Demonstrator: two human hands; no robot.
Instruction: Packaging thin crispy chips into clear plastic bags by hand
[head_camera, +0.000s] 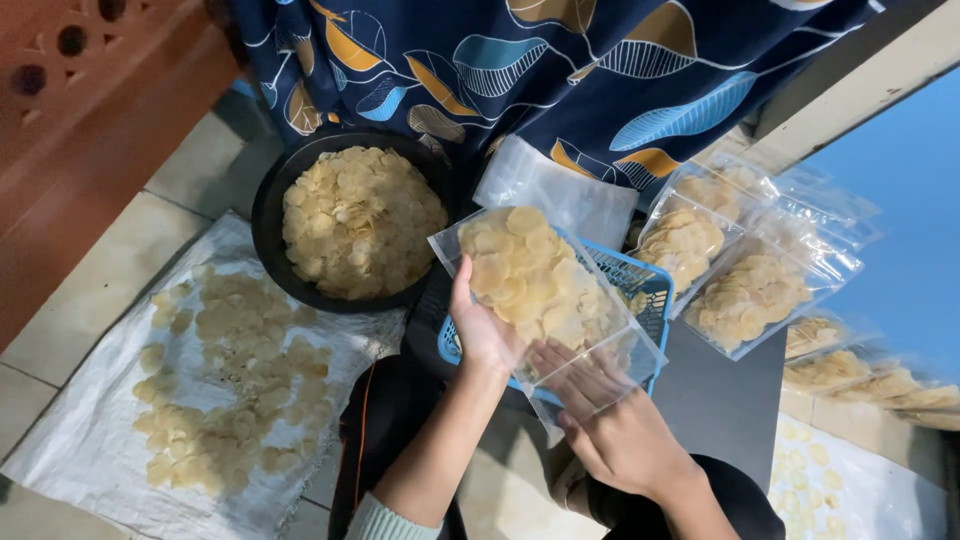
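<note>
A dark blue cloth with a leaf pattern hangs across the top of the view. On the tiled floor at the left lies a white woven sack, and pale round chips are spread loosely over it. Above the sack stands a round black basin, heaped with the same chips. At the right, a row of filled clear bags lies overlapping, going from the cloth toward the lower right corner. A flat stack of empty clear bags lies just above the blue plastic basket in the middle.

Over this basket the person holds a clear plastic bag of chips; it is tilted, with the open mouth toward the lower right. The left hand grips the bag from its left side, thumb up along the edge. The right hand is at the open mouth, fingers curled on the plastic; I think some fingertips are inside, but the clear film makes this hard to judge.
</note>
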